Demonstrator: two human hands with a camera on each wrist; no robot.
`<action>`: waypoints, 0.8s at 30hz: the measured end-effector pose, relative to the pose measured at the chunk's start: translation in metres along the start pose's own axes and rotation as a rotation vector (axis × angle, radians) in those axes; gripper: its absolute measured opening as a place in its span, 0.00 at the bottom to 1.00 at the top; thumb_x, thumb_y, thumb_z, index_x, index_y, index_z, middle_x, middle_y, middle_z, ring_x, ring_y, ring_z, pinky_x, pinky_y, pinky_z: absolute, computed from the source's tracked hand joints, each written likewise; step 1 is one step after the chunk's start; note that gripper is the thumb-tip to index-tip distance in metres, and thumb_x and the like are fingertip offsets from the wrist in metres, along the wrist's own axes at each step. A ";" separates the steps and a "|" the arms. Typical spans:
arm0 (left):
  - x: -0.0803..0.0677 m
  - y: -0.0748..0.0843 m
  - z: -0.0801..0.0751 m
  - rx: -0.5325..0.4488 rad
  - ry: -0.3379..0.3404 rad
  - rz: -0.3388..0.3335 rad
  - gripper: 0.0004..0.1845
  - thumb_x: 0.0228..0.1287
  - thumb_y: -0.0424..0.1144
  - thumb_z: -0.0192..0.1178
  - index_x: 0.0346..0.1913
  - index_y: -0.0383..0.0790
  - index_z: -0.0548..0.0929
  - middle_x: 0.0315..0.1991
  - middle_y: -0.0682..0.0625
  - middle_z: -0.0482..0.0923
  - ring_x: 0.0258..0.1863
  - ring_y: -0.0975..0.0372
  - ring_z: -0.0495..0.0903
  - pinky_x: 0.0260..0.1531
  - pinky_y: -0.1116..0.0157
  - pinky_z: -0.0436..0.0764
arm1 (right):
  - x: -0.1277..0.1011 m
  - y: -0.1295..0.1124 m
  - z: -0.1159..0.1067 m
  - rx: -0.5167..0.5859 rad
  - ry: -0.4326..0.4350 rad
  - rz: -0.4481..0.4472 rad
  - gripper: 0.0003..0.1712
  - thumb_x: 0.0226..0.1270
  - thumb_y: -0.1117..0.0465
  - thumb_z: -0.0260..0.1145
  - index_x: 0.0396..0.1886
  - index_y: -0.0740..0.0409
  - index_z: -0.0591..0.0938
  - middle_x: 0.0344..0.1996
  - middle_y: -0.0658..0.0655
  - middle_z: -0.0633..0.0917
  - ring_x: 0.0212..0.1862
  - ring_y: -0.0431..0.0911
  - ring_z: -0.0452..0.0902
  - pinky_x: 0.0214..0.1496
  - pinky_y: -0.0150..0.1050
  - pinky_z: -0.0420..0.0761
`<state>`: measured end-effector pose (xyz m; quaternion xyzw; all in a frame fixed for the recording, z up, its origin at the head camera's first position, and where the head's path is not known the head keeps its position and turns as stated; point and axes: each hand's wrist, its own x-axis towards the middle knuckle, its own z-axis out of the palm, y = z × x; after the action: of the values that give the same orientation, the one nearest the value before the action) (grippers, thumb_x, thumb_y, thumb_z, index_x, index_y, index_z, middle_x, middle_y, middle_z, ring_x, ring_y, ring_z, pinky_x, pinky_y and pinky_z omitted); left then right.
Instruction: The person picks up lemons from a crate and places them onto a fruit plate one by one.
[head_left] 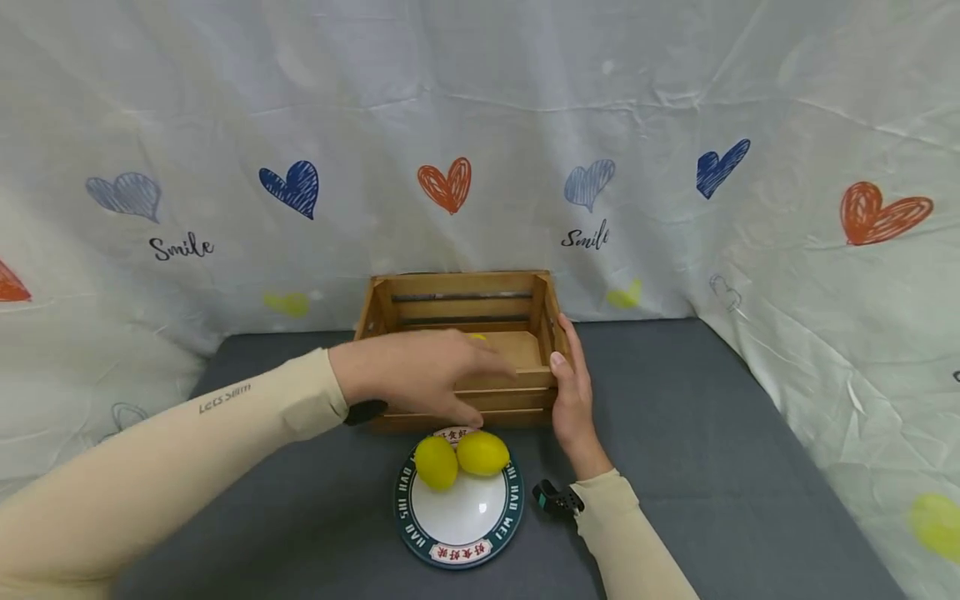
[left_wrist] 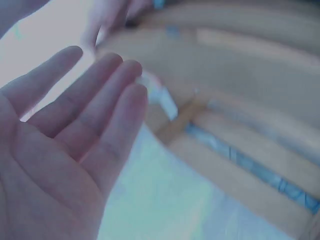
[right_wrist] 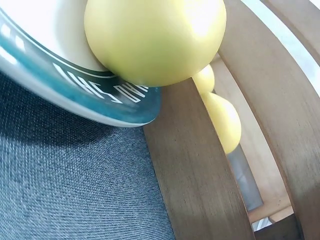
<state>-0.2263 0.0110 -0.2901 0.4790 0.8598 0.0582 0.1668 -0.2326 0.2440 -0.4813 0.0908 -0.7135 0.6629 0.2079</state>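
A slatted wooden crate stands at the back of the table. Over its front side reaches my left hand, fingers extended and thumb apart; the left wrist view shows its bare palm. My right hand grips the crate's right side near the front corner, thumb at the top edge. In front of the crate, a white plate with a dark green lettered rim carries two lemons, one left and one right. Through the slats in the right wrist view, yellow lemons show inside the crate.
Dark grey cloth covers the table. Behind it and along the sides hangs a white curtain printed with hearts and the word Smile. The left forearm crosses above the table's left part.
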 end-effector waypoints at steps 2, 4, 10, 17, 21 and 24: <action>0.004 -0.010 -0.014 -0.027 0.061 0.005 0.33 0.72 0.51 0.72 0.76 0.49 0.78 0.70 0.53 0.82 0.66 0.59 0.83 0.69 0.55 0.82 | 0.001 0.000 -0.002 -0.003 0.002 -0.003 0.36 0.82 0.49 0.49 0.87 0.33 0.62 0.86 0.43 0.61 0.86 0.44 0.53 0.88 0.65 0.45; 0.011 -0.021 -0.023 -0.046 0.106 -0.013 0.32 0.72 0.51 0.71 0.76 0.48 0.79 0.69 0.52 0.83 0.66 0.58 0.83 0.69 0.55 0.82 | 0.002 0.000 -0.003 -0.007 0.001 -0.003 0.36 0.82 0.49 0.49 0.87 0.33 0.62 0.86 0.43 0.61 0.86 0.45 0.53 0.88 0.65 0.45; 0.040 -0.061 -0.019 -0.013 0.088 -0.107 0.34 0.75 0.50 0.69 0.79 0.45 0.75 0.75 0.48 0.78 0.73 0.53 0.79 0.72 0.50 0.79 | -0.001 0.002 -0.004 -0.005 -0.002 -0.001 0.36 0.82 0.49 0.48 0.87 0.34 0.61 0.86 0.44 0.61 0.86 0.46 0.53 0.88 0.64 0.46; 0.077 -0.097 0.008 0.009 -0.077 -0.220 0.36 0.73 0.51 0.69 0.79 0.44 0.74 0.76 0.45 0.77 0.67 0.53 0.82 0.71 0.50 0.81 | -0.003 0.005 0.000 -0.002 -0.015 -0.012 0.36 0.82 0.50 0.48 0.87 0.35 0.61 0.86 0.44 0.61 0.86 0.47 0.54 0.87 0.64 0.48; 0.092 -0.106 0.015 0.011 -0.109 -0.267 0.38 0.69 0.49 0.73 0.79 0.42 0.75 0.76 0.45 0.77 0.64 0.54 0.84 0.69 0.51 0.82 | -0.002 0.005 0.002 0.003 -0.010 -0.018 0.36 0.82 0.50 0.48 0.87 0.35 0.61 0.86 0.44 0.61 0.86 0.47 0.54 0.87 0.64 0.47; 0.104 -0.110 0.017 -0.002 -0.121 -0.302 0.40 0.67 0.47 0.75 0.78 0.42 0.75 0.76 0.45 0.77 0.64 0.53 0.82 0.70 0.50 0.81 | -0.001 0.004 0.001 0.002 0.005 -0.023 0.36 0.81 0.50 0.49 0.87 0.34 0.62 0.86 0.43 0.62 0.86 0.47 0.54 0.87 0.64 0.47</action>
<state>-0.3596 0.0389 -0.3592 0.3468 0.9105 0.0042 0.2254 -0.2339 0.2435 -0.4853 0.0976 -0.7111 0.6615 0.2173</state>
